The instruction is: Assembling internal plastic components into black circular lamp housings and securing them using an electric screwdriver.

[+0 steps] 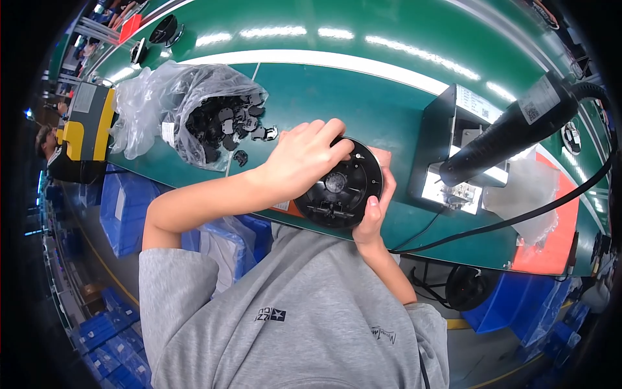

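A round black plastic housing (335,183) is held tilted at the table's near edge, its hollow inner side facing up. My right hand (374,211) grips its right rim, thumb on the near side and fingers around the edge. Over the upper left part of the housing, my left hand (310,155) is closed, its curled fingertips pressing inside the rim. Whatever those fingers may hold is hidden. To the left, an open clear plastic bag (184,97) spills small black plastic parts (227,123) onto the green table, and a few lie loose near my left wrist.
An electric screwdriver (512,126) with a black cable leans over a black box-shaped feeder (453,123) on the right. Beyond it lie an orange sheet (551,227) and clear plastic. A yellow and grey machine (87,123) stands far left. Blue bins (126,211) sit below the table.
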The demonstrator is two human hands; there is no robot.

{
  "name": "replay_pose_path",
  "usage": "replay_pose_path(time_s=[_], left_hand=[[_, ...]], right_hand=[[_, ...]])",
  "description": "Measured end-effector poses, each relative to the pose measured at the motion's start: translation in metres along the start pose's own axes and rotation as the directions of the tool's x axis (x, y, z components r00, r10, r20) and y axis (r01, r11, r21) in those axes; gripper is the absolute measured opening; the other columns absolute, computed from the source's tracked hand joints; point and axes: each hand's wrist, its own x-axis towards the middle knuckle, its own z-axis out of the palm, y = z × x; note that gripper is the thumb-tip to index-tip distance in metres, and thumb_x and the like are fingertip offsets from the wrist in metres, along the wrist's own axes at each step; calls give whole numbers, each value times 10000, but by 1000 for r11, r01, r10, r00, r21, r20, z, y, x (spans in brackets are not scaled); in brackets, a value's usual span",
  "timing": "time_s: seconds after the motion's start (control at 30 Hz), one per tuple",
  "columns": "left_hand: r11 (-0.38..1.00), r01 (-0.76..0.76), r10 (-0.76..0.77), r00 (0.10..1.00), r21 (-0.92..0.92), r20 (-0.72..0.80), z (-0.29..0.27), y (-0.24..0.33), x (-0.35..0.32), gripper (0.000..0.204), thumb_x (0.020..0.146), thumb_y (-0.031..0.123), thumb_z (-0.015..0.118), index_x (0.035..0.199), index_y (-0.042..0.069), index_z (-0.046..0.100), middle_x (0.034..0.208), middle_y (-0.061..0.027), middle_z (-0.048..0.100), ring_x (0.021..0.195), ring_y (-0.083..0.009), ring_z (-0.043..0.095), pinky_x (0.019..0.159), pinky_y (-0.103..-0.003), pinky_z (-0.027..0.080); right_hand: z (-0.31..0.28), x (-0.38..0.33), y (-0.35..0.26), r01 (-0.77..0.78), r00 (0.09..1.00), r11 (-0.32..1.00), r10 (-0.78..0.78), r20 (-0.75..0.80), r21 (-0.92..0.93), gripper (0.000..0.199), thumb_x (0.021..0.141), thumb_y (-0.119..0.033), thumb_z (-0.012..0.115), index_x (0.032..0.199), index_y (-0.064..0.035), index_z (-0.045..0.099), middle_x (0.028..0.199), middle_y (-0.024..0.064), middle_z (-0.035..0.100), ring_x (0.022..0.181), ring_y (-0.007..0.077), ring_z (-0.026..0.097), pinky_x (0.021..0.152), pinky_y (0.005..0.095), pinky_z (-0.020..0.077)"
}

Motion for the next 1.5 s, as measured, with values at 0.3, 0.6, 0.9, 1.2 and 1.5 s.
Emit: replay_pose_path(time_s=[0.3, 0.6, 0.9, 1.2, 1.5], left_hand=[[998, -19, 13, 996, 64, 90, -3, -2, 2, 160, 798, 153, 635, 867, 48, 536, 890, -88, 531, 783, -244, 564, 658, -365, 473], [438, 297, -561, 828, -848, 1, -82, -16, -6, 431, 1000, 391, 304, 779, 59, 467, 572, -38, 451, 452, -70, 324, 443, -224, 287], [-574, 461, -384, 578, -677, 720, -43, -70, -89, 188, 919, 144, 428, 1066, 40, 483, 875, -22, 437, 555, -71, 351, 447, -202, 293], [41, 584, -411, 749, -810, 520, -58, -46, -71, 273, 887, 71, 608, 1125, -39, 531, 887, -101, 661, 834, -146, 652, 676, -262, 539], [871, 67, 67, 965, -487, 253, -36, 13, -37, 164, 727, 164, 715, 852, 60, 690, 793, -48, 619, 835, -247, 549, 763, -363, 455]], right_hand=[[2, 1, -2, 18, 1000, 1000, -18, 18, 10, 662, 829, -361, 375, 1333, 52, 252, 1260, 175, 428, 1181, 239, 409, 1026, 351, 295], [2, 3, -2, 40, 998, 999, -41, -49, -24, 682, 831, -390, 390, 1341, 41, 251, 1277, 176, 416, 1204, 246, 395, 1038, 360, 282], [5, 3, -3, 23, 998, 997, -26, -52, -70, 707, 834, -429, 410, 1350, 27, 249, 1300, 176, 399, 1228, 252, 379, 1049, 371, 268], [1, 1, 3, 5, 999, 1000, -7, -51, -31, 679, 826, -413, 429, 1350, -13, 269, 1301, 160, 408, 1195, 250, 435, 1020, 384, 344], [7, 2, -3, -15, 999, 993, 21, -50, 115, 663, 825, -399, 448, 1339, -16, 277, 1282, 151, 427, 1178, 240, 450, 1003, 371, 363]])
